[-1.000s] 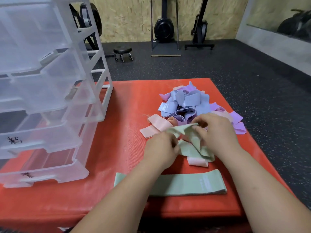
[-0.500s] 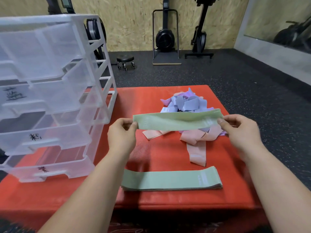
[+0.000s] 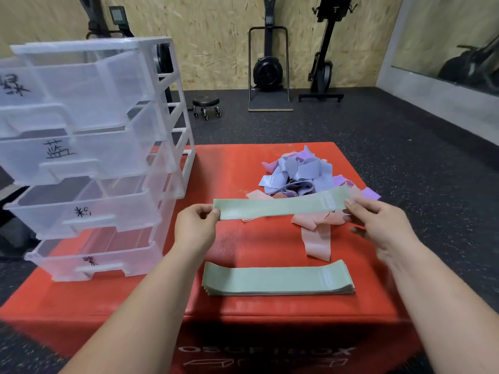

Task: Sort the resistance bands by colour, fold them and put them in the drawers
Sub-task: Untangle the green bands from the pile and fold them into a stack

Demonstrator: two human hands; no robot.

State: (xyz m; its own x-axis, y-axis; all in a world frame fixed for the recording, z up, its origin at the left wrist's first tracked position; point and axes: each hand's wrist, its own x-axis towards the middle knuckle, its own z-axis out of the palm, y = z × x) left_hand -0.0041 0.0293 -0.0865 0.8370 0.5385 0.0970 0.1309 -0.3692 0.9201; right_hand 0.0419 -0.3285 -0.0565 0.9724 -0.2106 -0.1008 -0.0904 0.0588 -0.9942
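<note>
A green resistance band [image 3: 280, 205] is stretched flat in the air between my hands. My left hand [image 3: 195, 228] pinches its left end and my right hand [image 3: 378, 222] pinches its right end. Below it, near the front of the red box [image 3: 243, 168], lies a neat stack of green bands [image 3: 278, 278]. Behind the held band is a loose pile of blue and purple bands [image 3: 297, 174], with pink bands [image 3: 316, 236] trailing towards me. The clear drawer unit [image 3: 89, 157] stands on the left, its drawers pulled partly out and labelled in black marker.
The red box sits on dark rubber gym flooring [image 3: 405, 147]. A small black wheeled stool [image 3: 206, 105] and upright exercise machines [image 3: 268, 68] stand against the far wooden wall. A mirror panel [image 3: 445, 63] runs along the right.
My hands pulled a green band out of the pile, spread apart and stretched it flat, lifting it above the box. The view tilted upward.
</note>
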